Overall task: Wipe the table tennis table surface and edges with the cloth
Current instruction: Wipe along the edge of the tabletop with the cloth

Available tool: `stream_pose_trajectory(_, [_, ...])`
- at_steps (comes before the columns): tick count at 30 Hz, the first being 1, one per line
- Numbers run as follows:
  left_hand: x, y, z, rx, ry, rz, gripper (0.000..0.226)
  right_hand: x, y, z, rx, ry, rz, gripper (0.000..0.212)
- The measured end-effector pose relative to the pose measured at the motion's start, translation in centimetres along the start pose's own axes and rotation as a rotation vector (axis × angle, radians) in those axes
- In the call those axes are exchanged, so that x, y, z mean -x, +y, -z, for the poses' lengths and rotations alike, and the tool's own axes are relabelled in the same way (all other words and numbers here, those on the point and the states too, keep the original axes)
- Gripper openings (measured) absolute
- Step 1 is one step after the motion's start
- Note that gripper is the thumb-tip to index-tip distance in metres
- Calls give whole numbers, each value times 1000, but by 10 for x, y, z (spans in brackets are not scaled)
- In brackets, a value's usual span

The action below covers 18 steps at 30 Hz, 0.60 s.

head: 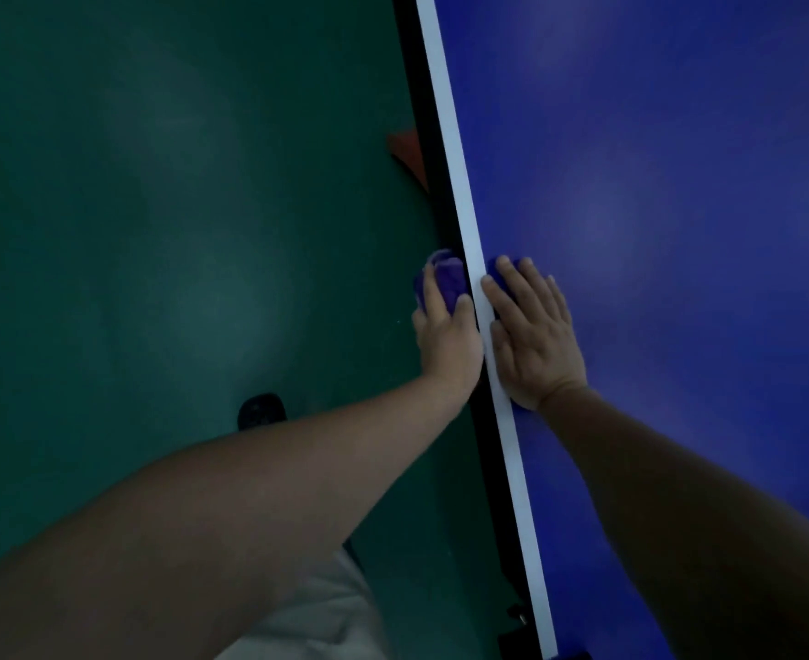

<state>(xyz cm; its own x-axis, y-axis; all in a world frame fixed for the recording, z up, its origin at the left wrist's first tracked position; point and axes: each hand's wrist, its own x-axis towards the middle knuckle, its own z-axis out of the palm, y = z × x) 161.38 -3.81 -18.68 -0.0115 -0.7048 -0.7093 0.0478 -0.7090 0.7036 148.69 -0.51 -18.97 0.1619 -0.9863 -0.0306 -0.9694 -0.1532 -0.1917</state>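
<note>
The blue table tennis table (655, 183) fills the right side, with a white line (450, 135) along its left edge and a dark side rim below it. My left hand (445, 331) grips a purple cloth (445, 273) and holds it against the table's side edge. Flat on the blue surface, just inside the white line, lies my right hand (536, 335) with straight fingers. A bit of purple cloth (500, 269) shows under its fingertips.
Dark green floor (155, 231) spreads to the left of the table. A reddish object (407, 150) pokes out from under the table edge farther ahead. My dark shoe (260, 409) and light shorts (326, 612) show below my left arm.
</note>
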Motion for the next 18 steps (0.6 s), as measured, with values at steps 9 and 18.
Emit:
stream_pose_trajectory(9, [94, -70, 4, -42, -117, 204, 59, 0, -1, 2, 54, -76, -35, 53])
stream_pose_trajectory(18, [-41, 45, 0, 32, 27, 78, 54, -1, 0, 5, 37, -111, -38, 53])
